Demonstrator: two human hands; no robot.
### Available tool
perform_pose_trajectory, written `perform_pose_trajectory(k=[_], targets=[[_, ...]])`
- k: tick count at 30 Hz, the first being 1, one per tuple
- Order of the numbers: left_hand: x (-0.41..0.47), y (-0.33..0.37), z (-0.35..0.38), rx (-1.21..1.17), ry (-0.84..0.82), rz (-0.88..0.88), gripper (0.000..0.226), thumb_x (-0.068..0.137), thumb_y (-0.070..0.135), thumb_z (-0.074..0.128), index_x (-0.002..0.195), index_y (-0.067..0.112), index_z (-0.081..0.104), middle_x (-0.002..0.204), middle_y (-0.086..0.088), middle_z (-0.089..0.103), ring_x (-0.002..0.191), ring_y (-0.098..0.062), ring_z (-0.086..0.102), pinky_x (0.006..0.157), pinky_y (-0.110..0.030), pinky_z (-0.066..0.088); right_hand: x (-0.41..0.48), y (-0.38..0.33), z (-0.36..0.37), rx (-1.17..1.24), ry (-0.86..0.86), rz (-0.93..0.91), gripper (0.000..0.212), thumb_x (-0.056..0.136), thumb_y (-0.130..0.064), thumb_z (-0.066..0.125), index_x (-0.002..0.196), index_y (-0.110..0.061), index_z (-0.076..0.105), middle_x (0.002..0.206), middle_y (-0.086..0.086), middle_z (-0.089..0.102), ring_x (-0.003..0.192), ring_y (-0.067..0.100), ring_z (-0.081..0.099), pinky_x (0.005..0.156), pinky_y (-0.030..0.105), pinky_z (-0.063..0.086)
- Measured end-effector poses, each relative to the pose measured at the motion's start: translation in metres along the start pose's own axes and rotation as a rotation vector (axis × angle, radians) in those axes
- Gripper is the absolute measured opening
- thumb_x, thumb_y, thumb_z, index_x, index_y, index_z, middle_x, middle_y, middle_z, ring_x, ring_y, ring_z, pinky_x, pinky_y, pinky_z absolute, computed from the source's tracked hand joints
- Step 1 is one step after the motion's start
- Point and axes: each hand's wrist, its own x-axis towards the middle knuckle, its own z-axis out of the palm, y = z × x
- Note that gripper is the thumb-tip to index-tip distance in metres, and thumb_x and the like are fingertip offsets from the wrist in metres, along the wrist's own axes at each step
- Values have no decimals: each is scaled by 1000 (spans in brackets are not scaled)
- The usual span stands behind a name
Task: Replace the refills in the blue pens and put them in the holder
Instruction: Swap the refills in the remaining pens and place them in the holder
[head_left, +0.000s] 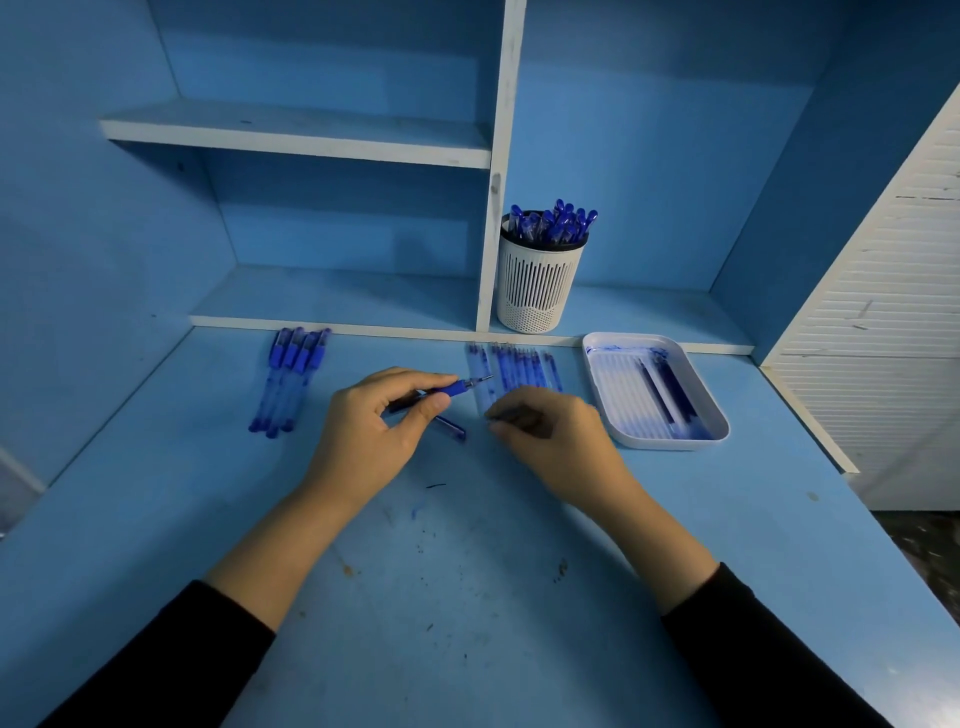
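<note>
The white slotted holder (540, 283) stands on the low shelf ledge against the white upright, packed with blue pens (555, 222) standing caps up. To the right of the holder and nearer the person, a white tray (613, 410) lies on the blue desk (467, 571). Its ribbed floor is smeared with blue ink, and a few dark used refills (667, 389) lie lengthwise in it. Just in front of the holder a row of fresh refills (522, 366) lies side by side, their long axes running away from the person. Well to the left of the holder, a small bunch of capped pens (288, 379) lies the same way.

In front of the holder and slightly left, the open pen (457, 387) lies nearly crosswise, its bare metal tip pointing right and a little toward the holder. The left hand (374, 431) grips its barrel, fingers curled over it and thumb beneath. A loose cap (451, 429) lies on the desk just below that hand's fingers. The right hand (563, 439), nearer the tray, has its fingers curled and pinches a thin dark rod (511, 414) that is mostly hidden.
</note>
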Motion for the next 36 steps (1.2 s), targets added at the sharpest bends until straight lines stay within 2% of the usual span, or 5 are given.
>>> perform_pose_trajectory(k=[6,20,24,28,36], targets=[[-1,-3,0,15,-41,-13,20,86,7,72,102,18,75,97,9,72,91,-10,68,85,-18,51,3,-10,-16,453,143,87,11,87,-2,65,87,-13,67,82,7,66,72,14,59,66,21,49],[-5,-3,6,59,-100,63,20,85,5,73,100,17,76,93,11,71,88,-7,67,80,-20,53,4,0,-4,57,12,-6,14,92,-23,62,78,-23,65,70,-3,67,70,20,62,68,30,50],[-4,-2,8,56,-114,48,20,84,4,73,100,16,77,90,10,70,85,-8,66,77,-20,52,3,4,-4,176,-30,5,12,88,-12,65,97,-20,65,87,3,69,83,17,64,77,27,53],[-4,-3,8,43,-107,36,21,85,4,73,100,18,76,90,9,71,86,-9,66,79,-20,52,3,6,-1,120,-33,-4,5,90,-15,63,92,-19,65,84,5,70,81,23,65,79,39,54],[-4,-4,8,55,-108,41,20,85,6,73,101,17,76,92,8,71,86,-9,66,78,-19,51,4,5,-5,187,4,-26,4,88,-12,66,93,-13,66,83,4,69,79,21,65,75,30,55]])
